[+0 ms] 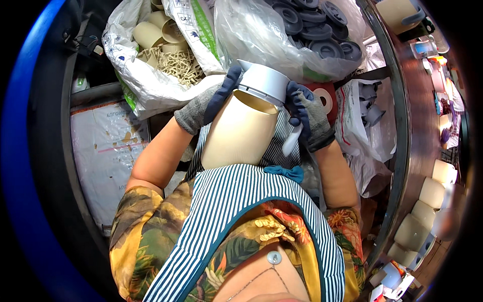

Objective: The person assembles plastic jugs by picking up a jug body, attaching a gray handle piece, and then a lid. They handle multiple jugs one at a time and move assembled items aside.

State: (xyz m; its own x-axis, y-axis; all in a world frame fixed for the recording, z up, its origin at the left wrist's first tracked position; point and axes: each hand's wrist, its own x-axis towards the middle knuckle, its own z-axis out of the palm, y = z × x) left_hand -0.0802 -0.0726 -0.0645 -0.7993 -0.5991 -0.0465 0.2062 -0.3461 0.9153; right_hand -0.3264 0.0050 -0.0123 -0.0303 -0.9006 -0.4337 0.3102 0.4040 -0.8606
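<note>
Both my hands wear grey gloves with dark blue fingers and palms. Between them they grip a pale grey spouted collar [265,83], my left hand [219,98] at its spout side and my right hand [309,113] at the opposite side. Just below the collar is the open mouth of a cream jug body [240,132], which leans tilted against my apron. At the mouth's right side the collar comes very close to the rim; whether it touches I cannot tell. A slim whitish piece [292,141] sticks out below my right hand; its kind is unclear.
Ahead on the left, a white sack [136,93] holds cream rings and thin strips. Beside it a clear plastic bag [241,30] contains dark grey round lids [324,48]. Another bag with grey parts [371,110] is at right. Cream jugs [412,231] line the wooden surface beyond the dark rail.
</note>
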